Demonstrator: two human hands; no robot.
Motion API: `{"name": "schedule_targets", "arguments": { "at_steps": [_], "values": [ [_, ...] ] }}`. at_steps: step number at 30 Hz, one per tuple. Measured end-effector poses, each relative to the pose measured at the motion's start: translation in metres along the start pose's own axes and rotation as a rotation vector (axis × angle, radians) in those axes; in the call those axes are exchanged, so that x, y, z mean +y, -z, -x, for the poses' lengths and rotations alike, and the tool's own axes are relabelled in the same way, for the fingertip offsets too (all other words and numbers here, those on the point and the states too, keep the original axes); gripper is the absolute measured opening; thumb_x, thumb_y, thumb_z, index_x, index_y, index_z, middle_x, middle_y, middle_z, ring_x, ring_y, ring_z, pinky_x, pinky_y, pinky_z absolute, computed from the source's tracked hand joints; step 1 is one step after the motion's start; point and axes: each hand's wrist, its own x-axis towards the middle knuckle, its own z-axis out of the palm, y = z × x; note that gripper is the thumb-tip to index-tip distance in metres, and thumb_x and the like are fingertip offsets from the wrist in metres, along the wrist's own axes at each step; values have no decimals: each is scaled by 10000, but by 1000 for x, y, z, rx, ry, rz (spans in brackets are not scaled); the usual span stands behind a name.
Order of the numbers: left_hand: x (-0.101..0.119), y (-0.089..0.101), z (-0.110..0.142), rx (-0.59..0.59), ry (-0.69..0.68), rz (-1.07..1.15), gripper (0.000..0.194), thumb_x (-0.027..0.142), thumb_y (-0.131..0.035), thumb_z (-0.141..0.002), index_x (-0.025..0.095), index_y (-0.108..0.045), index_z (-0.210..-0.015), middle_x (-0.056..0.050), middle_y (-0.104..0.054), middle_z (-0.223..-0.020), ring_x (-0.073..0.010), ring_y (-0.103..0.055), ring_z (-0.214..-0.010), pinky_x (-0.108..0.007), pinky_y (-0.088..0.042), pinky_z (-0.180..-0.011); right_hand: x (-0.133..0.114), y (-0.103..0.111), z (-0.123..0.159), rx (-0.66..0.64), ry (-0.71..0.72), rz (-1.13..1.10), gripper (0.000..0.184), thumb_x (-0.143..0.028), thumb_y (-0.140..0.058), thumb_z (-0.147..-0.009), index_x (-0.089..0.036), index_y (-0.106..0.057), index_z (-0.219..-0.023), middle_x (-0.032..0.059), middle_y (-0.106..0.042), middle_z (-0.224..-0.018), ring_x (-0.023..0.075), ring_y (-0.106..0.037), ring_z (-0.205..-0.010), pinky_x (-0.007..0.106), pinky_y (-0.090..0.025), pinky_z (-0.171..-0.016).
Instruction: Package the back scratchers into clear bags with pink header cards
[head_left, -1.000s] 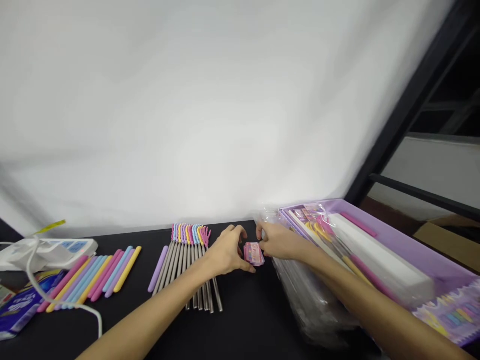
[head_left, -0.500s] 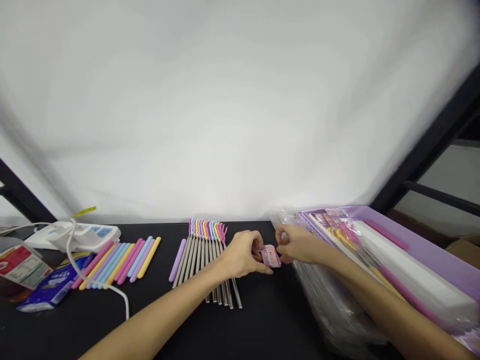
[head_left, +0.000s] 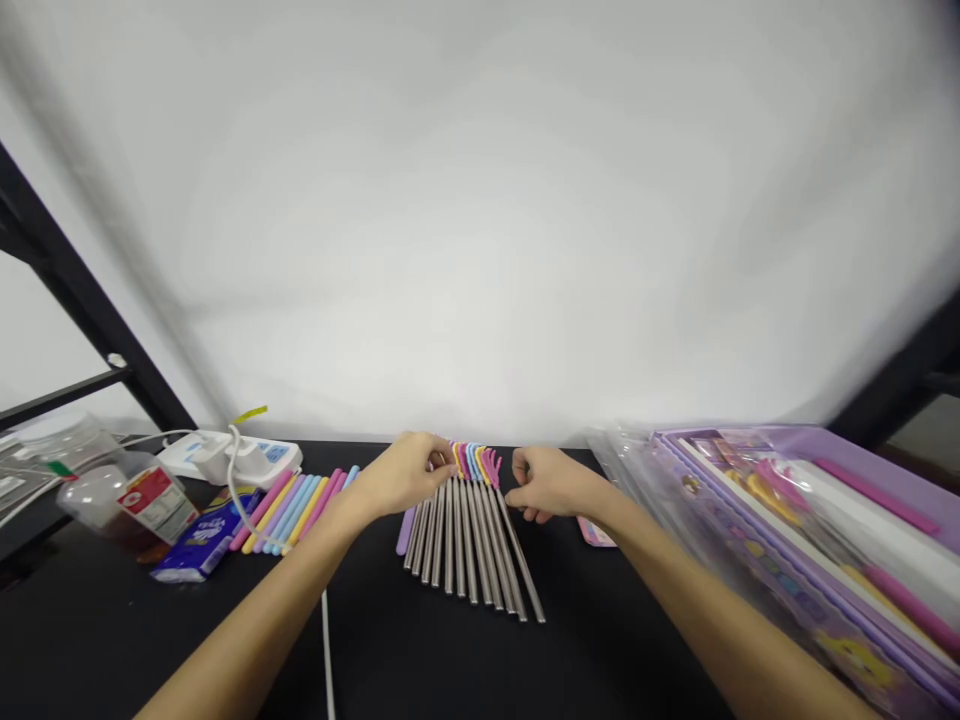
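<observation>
Head view: a row of metal rods (head_left: 471, 545) lies on the black tabletop (head_left: 442, 665), between and in front of the two hands, lower ends fanned toward the wearer. Coloured, fork-like tips (head_left: 491, 465) in pink, blue, yellow and purple crown the far ends. Left hand (head_left: 407, 475): palm down over the upper left of the row, fingers loosely curled, thumb and forefinger nearly together at the rods; whether anything is pinched, cannot tell. Right hand (head_left: 551, 485): just beside the rightmost rod, fingers half bent, thumb pointing at it; contact and grip cannot be told. A lavender stick (head_left: 405, 532) lies along the row's left edge. A small pink card (head_left: 598, 533) shows partly behind the right forearm. Further right, clear plastic sleeves (head_left: 637, 470) lie against a lavender box (head_left: 889, 478) holding bagged items. On the left, coloured sticks (head_left: 298, 508) lie side by side, near a blue packet (head_left: 199, 540), a bottle with a red-and-white label (head_left: 120, 500) and a white power strip (head_left: 283, 460).
</observation>
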Motion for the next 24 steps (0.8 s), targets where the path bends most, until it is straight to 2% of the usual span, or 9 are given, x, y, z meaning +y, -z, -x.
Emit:
{"name": "schedule_targets", "arguments": {
  "at_steps": [2, 5, 9, 13, 17, 20, 24],
  "values": [
    [-9, 3, 4, -5, 23, -49, 181, 255, -492, -856, 171, -644, -803, 2, -645, -621, -136, -621, -565, -227, -415, -556, -3, -12, -10, -22, -9, 4, 288, -66, -628, -636, -214, -396, -719, -38, -577, -506, 186, -681, -560, 249, -547, -469],
    [-23, 13, 8, -20, 86, -118, 182, 240, -472, -860, 176, -637, -820, -2, -675, -652, -136, -649, -587, -219, -431, -566, -7, -17, -17, -33, -21, 12, 320, -42, -627, -615, -215, -380, -722, -58, -548, -488, 174, -665, -528, 258, -558, -469],
    [-39, 35, 12, -24, 190, -184, 176, 235, -481, -856, 171, -645, -866, -14, -697, -661, -144, -665, -583, -219, -449, -564, -10, -7, -15, -11, -15, -28, 278, -65, -619, -654, -208, -408, -766, -80, -518, -513, 145, -635, -494, 273, -568, -495],
    [-47, 50, 18, 27, 280, -312, 155, 188, -517, -828, 174, -671, -847, -55, -726, -753, -171, -678, -684, -238, -448, -607, -15, 8, -5, 14, 27, -186, 260, -73, -611, -691, -200, -444, -845, -43, -609, -619, 165, -686, -581, 280, -577, -576],
    [-51, 49, 21, -16, 367, -418, 134, 111, -589, -745, 176, -694, -800, -88, -735, -859, -212, -692, -776, -256, -466, -644, -25, 10, 4, -50, 126, -434, 302, -131, -663, -734, -196, -497, -978, -11, -673, -724, 164, -708, -702, 270, -570, -678],
    [-52, 46, 22, -52, 438, -488, 222, 40, -587, -692, 158, -706, -838, -132, -729, -935, -257, -698, -855, -296, -498, -694, -31, 1, 5, -100, 148, -562, 394, -180, -720, -739, -174, -551, -1095, 30, -709, -798, 166, -703, -766, 289, -571, -748],
    [-52, 50, 24, -75, 514, -569, 298, 1, -572, -669, 131, -703, -903, -185, -708, -1018, -295, -694, -914, -342, -525, -725, -35, -13, 0, -99, 189, -715, 419, -250, -759, -748, -134, -605, -1120, 97, -732, -921, 180, -700, -837, 320, -564, -834]
  ]
}}
